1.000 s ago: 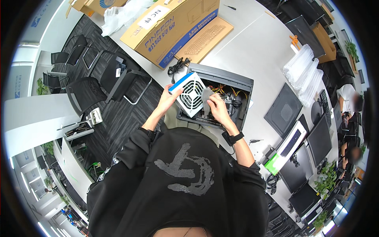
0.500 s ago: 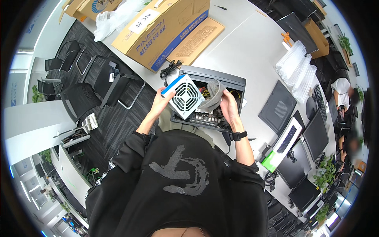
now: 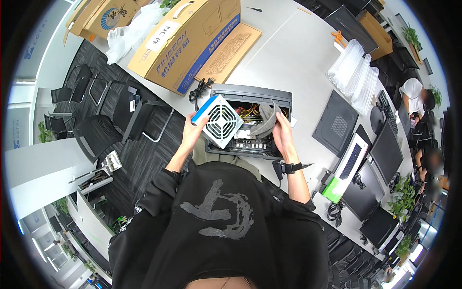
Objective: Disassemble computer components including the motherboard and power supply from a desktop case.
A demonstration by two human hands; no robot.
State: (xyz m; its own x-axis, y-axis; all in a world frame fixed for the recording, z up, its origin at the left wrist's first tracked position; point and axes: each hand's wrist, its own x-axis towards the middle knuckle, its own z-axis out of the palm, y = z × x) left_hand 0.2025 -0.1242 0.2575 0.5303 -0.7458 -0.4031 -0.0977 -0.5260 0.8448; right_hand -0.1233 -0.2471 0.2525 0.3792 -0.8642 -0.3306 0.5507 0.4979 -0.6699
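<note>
My left hand (image 3: pixel 194 129) grips the left edge of a white power supply unit (image 3: pixel 222 123) with a fan grille on top and a blue side. It is held tilted over the left part of an open black computer case (image 3: pixel 252 90). In my right hand (image 3: pixel 283 131) is a grey cloth (image 3: pixel 266 120), bunched and hanging over the right part of the case. Coloured wires (image 3: pixel 248 111) and part of a circuit board (image 3: pixel 252 144) show inside the case between the two. The cloth and the power supply unit hide the rest of the inside.
A large cardboard monitor box (image 3: pixel 187 43) stands beyond the case, with a black power cable (image 3: pixel 198 91) near it. To the right lie a black side panel (image 3: pixel 335 123), clear plastic packaging (image 3: pixel 353 74), a boxed keyboard (image 3: pixel 347 166) and monitors (image 3: pixel 363 192). Chairs (image 3: pixel 98 130) stand left of the table.
The grey cloth has shifted and spread a little in my right hand, away from the power supply unit. My left hand still holds the unit, and the whole view has turned slightly.
</note>
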